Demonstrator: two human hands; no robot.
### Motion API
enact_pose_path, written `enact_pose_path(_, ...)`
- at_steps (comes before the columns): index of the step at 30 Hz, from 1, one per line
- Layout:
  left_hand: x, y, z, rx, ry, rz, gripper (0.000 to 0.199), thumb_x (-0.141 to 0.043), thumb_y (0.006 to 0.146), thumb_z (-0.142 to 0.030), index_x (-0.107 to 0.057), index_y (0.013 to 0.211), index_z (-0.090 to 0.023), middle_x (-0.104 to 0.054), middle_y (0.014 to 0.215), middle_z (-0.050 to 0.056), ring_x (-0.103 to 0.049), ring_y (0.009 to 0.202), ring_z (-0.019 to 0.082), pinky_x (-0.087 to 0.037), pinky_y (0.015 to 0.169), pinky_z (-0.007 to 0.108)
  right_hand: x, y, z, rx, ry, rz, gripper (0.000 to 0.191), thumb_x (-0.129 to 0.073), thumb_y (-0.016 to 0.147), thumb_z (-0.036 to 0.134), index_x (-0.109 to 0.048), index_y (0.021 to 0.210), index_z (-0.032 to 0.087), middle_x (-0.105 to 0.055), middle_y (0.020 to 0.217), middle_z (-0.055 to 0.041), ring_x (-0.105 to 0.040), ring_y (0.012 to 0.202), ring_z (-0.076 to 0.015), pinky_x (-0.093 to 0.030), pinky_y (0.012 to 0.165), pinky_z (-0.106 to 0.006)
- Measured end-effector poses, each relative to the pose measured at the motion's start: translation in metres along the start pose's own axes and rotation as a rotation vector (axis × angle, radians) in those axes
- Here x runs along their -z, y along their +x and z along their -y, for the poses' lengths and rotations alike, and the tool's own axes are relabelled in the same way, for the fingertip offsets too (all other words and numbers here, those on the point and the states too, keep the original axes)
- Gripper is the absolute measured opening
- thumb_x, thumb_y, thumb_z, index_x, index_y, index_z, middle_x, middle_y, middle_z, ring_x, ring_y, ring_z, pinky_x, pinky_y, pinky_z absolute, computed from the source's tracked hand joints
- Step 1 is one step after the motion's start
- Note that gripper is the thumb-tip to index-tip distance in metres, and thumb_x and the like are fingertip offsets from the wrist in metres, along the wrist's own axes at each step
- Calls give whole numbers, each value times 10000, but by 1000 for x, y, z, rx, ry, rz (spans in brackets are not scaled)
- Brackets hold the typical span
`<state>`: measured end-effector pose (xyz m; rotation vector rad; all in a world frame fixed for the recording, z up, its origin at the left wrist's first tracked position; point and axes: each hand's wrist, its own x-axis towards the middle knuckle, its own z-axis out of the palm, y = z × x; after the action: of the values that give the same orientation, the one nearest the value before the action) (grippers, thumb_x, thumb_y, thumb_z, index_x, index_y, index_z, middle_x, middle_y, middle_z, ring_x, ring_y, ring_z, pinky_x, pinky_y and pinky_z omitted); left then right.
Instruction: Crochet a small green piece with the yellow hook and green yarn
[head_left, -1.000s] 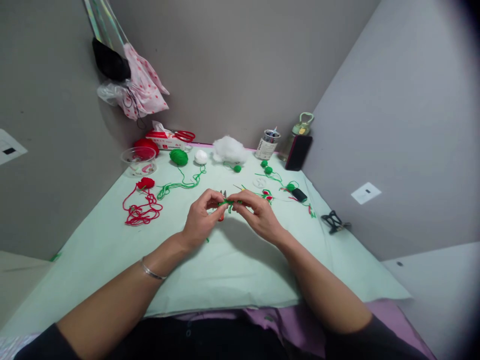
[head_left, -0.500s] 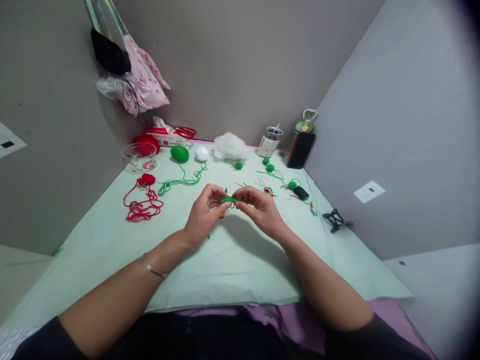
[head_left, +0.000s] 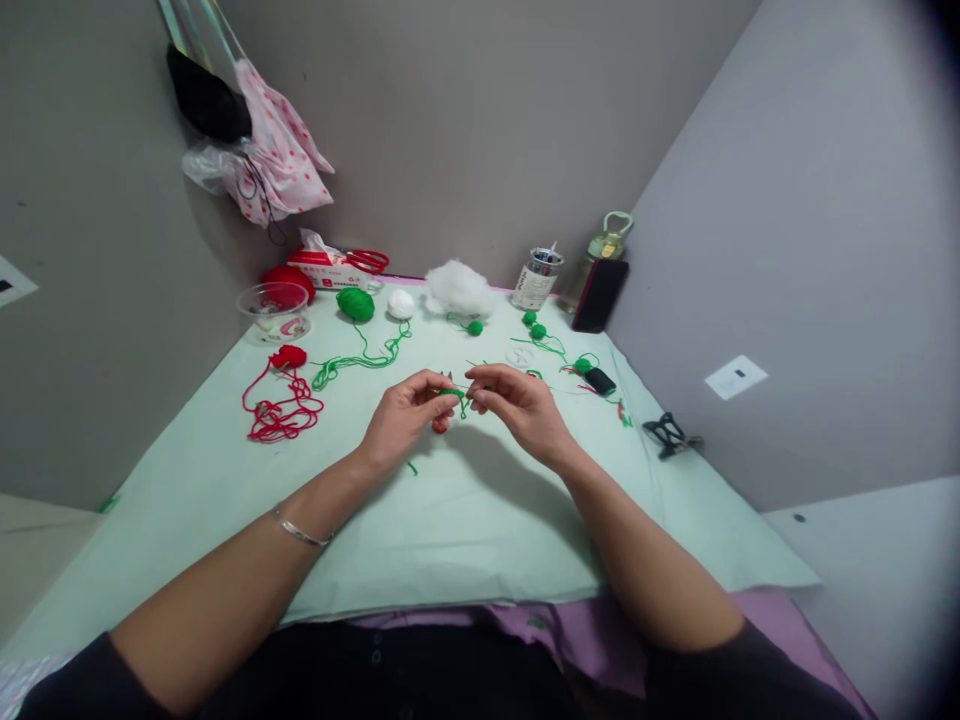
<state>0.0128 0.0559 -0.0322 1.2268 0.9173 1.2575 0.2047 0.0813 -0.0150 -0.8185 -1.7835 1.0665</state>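
The left hand (head_left: 401, 418) has its thumb and finger pinched on a small green yarn piece (head_left: 451, 393), up above the middle of the counter (head_left: 465, 540). The right hand (head_left: 525, 408) is just beside it, with its thumb and pointing finger curled close together. I can't tell if those fingertips pinch anything, because it is too small to see.

A bit of green yarn hangs down between the hands. To do this small work well, I think the left pinch should be firm but not squashy, and close to the spot being worked on. Then the piece won't wobble. The right hand should make little, soft moves, as a hard tug could pull the yarn too tight. The hanging bit could get caught, so it is best tucked out of the way.

A little orange-red thing (head_left: 440, 425) shows just under the left fingers, so they should mind it. A green yarn scrap (head_left: 412, 468) lies nearer the person, and a red yarn tangle (head_left: 281, 415) lies well apart on the left.
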Motion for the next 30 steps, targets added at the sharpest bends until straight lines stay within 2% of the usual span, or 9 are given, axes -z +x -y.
enact_pose_path(4,-1,-1,-2,-26,16,6,157,-759,816,-300,-696,903,-185,-672,713,-10,-612,638,133,-482,643,280,9,4,3,-48,31,-35,201,-719,874,368,-718,983,199,-714,791,-18,-670,679,-147,-584,684,-322)
enact_pose_path(8,-3,-2,-3,-39,35,22,155,-759,810,-289,-709,913,-184,-682,749,2,-621,662,138,-475,622,273,13,5,4,30,-78,-45,122,-685,907,317,-731,884,206,-687,827,-24,-635,693,-137,-550,664,-309)
enact_pose_path(13,-3,-2,-4,-55,52,35,140,-737,829,-294,-709,922,-193,-686,795,11,-636,689,146,-487,626,272,16,5,2,157,-270,-89,109,-661,941,283,-759,908,249,-664,932,-48,-618,864,-177,-517,701,-317)
enact_pose_path(30,0,-2,0,-47,75,77,133,-708,859,-293,-701,955,-201,-677,847,12,-654,755,153,-482,666,273,18,4,1,202,-399,-69,148,-629,949,194,-759,930,262,-627,892,-37,-607,845,-182,-493,730,-327)
